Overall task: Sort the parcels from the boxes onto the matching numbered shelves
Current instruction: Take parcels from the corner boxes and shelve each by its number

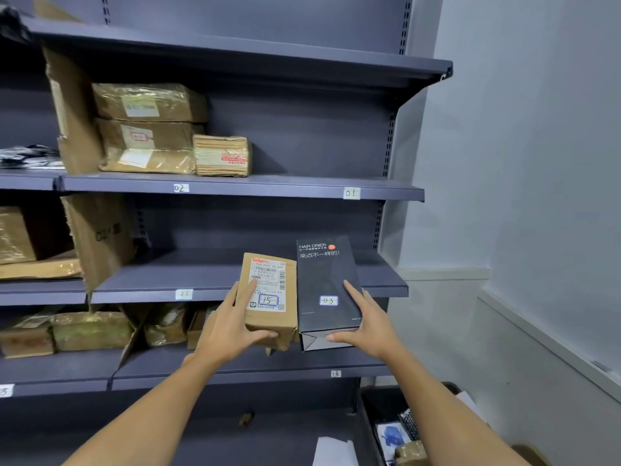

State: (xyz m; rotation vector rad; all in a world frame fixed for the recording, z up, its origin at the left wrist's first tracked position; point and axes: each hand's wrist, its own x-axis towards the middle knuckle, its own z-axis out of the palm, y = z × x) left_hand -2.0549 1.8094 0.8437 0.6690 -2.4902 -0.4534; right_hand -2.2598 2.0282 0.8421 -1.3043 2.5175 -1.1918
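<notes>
We are in a parcel room, a place where packages get stored and sorted. We see tall dark metal shelves (235,185) next to a plain white wall (537,163). Small paper tags on the shelf edges say 02 (181,188), 01 (351,193), 11 (184,294) and 13 (335,374). Brown taped boxes (148,102) with mailing stickers sit on the shelves.

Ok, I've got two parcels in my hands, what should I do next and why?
Probably carry the brown parcel in your left hand left and down: it is marked 15, and the cut-off tag at lower left ends in 5. No tag in view reads 03 for the black box.
</notes>
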